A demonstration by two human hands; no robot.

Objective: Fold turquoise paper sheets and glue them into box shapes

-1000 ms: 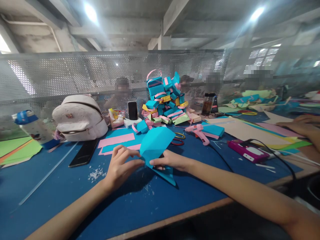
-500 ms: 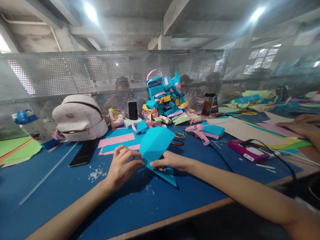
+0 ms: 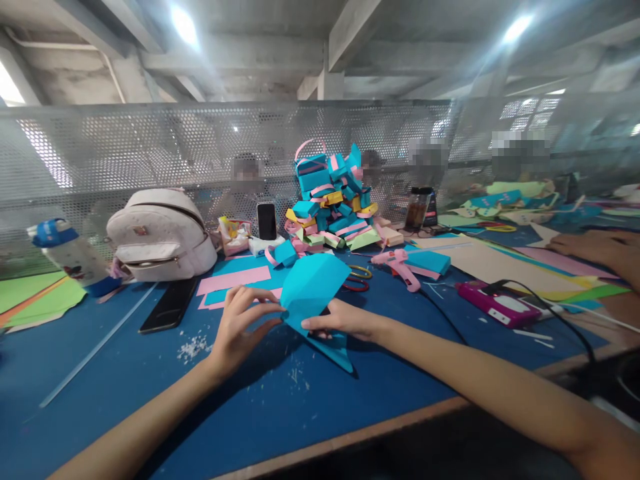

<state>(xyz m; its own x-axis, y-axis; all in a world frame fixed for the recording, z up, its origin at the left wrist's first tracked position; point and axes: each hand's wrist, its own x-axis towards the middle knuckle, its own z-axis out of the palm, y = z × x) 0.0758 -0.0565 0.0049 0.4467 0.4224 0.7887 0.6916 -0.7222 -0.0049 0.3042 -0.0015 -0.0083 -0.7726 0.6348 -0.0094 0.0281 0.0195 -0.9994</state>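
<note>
A folded piece of blue paper [image 3: 315, 287] is held above the table, its upper flap standing up and a pointed lower end angled down to the right. My right hand [image 3: 343, 320] grips it from the right, thumb on the near face and fingers hidden behind. At its left edge, my left hand [image 3: 250, 327] pinches the paper with thumb and fingertips. Behind it lie scissors [image 3: 361, 272] with yellow and red handles, and a pink glue gun [image 3: 400, 263]. Pink paper strips [image 3: 235, 280] lie on blue sheets beyond my left hand.
Blue and pink paper boxes [image 3: 315, 180] are heaped by the perforated metal screen [image 3: 195, 147]. A white backpack [image 3: 160, 233], bottle [image 3: 75, 257] and black phone [image 3: 170, 307] are on the left. A magenta device [image 3: 497, 303] with cables and another person's hand [image 3: 590, 247] are right.
My left hand's fingers have shifted slightly along the left edge of the blue paper, its thumb moving a little. The right hand keeps its grip, and the paper hardly moves.
</note>
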